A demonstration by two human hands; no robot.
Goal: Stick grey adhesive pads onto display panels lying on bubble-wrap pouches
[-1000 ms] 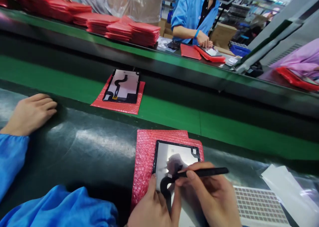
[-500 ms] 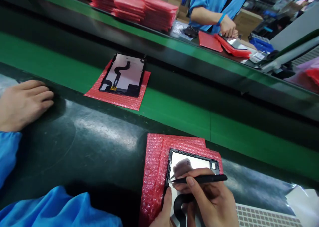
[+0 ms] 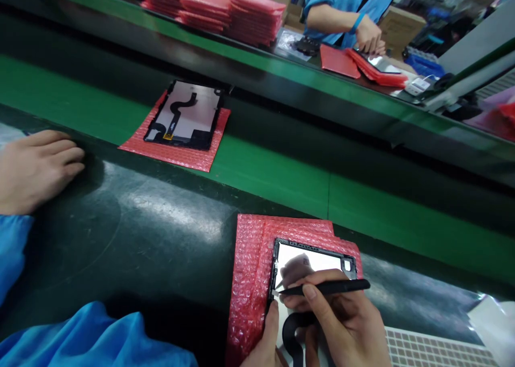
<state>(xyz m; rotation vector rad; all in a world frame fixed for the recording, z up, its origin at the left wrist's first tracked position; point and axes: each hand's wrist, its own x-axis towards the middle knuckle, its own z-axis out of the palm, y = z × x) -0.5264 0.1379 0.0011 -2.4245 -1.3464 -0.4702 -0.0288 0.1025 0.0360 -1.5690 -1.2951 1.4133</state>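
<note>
Now right hand (image 3: pixel 341 324) pinches black pointed tool (image 3: pixel 325 287), tip at edge of screen panel (image 3: pixel 311 259) on pink bubble wrap (image 3: pixel 249 286), near; left fingers (image 3: pixel 271 324) rest at panel's near edge; second panel (image 3: pixel 183 115) lies farther off.

We see a second display panel (image 3: pixel 183 115) lying on a pink bubble-wrap sheet (image 3: pixel 173 155) on the green conveyor belt (image 3: pixel 273 179). On the far bench are stacks of red bubble-wrap bags (image 3: pixel 233 13). There, a co-worker's hand (image 3: pixel 369 37) is just beside a red bag (image 3: pixel 378 72). Another person's hand (image 3: pixel 36 171) rests at the left, and a white grid tray (image 3: pixel 434 348) shows at lower right.
</note>
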